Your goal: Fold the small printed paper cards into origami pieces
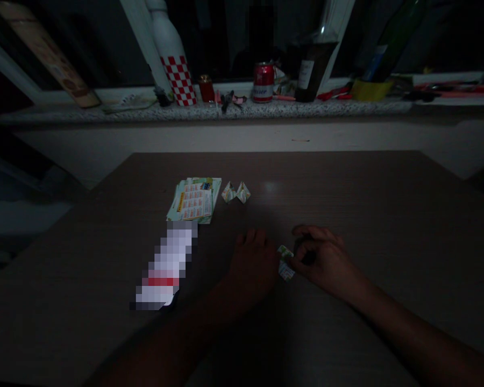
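Observation:
A small piece of folded printed paper, green and white, is between my two hands just above or on the table. My left hand is closed at its left edge, fingers curled downward and thumb hidden. At the right edge, my right hand pinches with the thumb at the paper and the other fingers curved. Beyond them lie two small folded paper pieces with pointed corners, side by side. A stack of printed paper sheets is to their left.
A phone with a blurred bright screen lies left of my hands on the brown table. On the windowsill behind stand a checkered bottle, a red can, a dark bottle and small clutter. The room is dim.

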